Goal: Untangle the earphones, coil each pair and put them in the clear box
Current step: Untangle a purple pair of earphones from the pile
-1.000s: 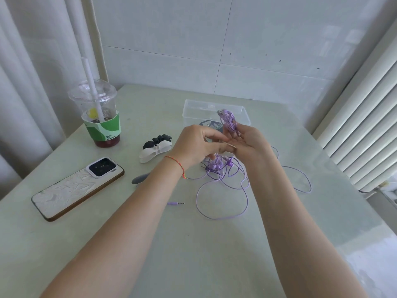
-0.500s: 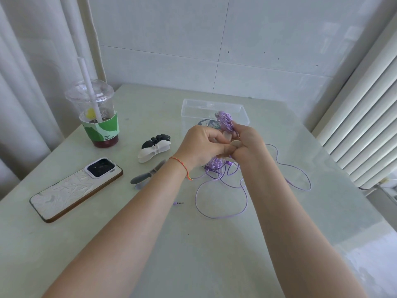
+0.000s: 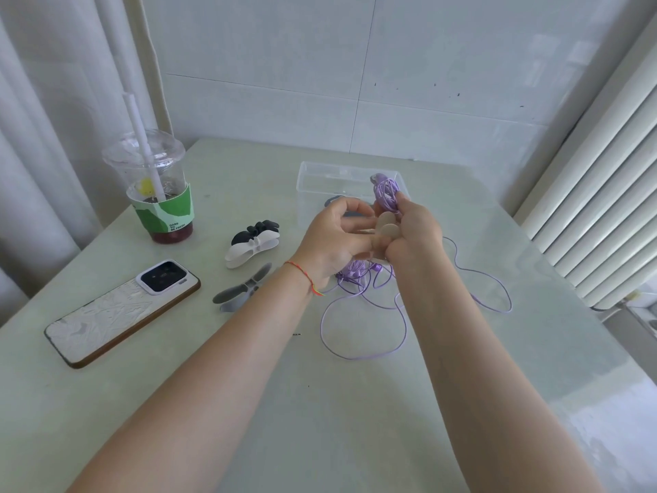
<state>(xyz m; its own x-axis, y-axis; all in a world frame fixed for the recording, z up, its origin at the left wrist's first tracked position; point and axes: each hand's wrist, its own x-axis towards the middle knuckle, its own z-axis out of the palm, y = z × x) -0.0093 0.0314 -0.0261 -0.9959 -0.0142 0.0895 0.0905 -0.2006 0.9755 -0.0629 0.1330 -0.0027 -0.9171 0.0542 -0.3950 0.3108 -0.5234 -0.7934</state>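
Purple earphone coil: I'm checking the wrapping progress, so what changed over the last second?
The right hand, fingers spread a second ago, curled closed round the purple earphone coil. The left hand moved in, pressing a beige rubbery cable clip against it. The loose purple cable, clear plastic box, phone and cup stayed put.

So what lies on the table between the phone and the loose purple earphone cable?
In the head view, a grey cable clip lies between the phone and the purple earphone cable, and the person's left forearm crosses above that stretch.
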